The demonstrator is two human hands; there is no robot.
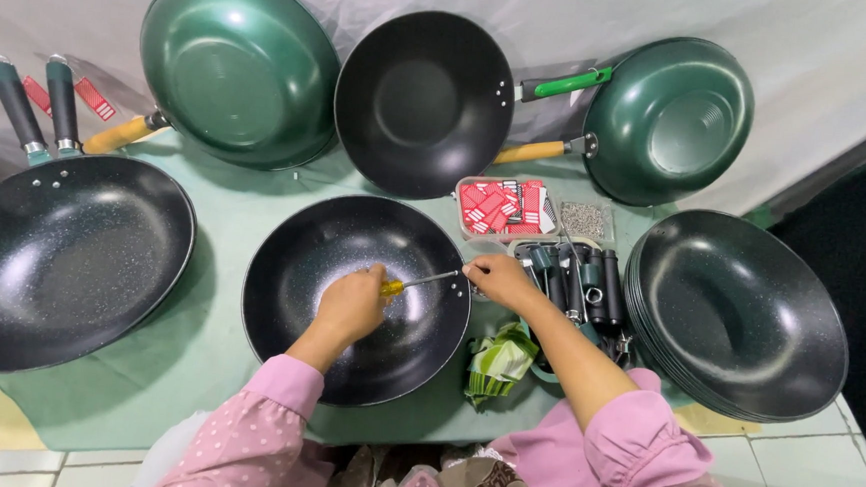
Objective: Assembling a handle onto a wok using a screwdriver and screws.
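A black speckled wok (312,256) without a handle lies on the green cloth in front of me. My left hand (352,304) rests inside it and grips a screwdriver (421,281) with a yellow handle, its shaft pointing right toward the wok's rim. My right hand (496,277) sits at that rim, fingers pinched at the screwdriver's tip; whatever it pinches is too small to make out. Both sleeves are pink with white dots.
A stack of black woks (749,313) stands at the right, a large black wok (52,250) at the left. Two green woks (239,61) (676,118) and a black one (427,98) lean at the back. Black handles (581,283), a tray of red tags (505,206), screws (585,220) and a green cloth (499,363) lie nearby.
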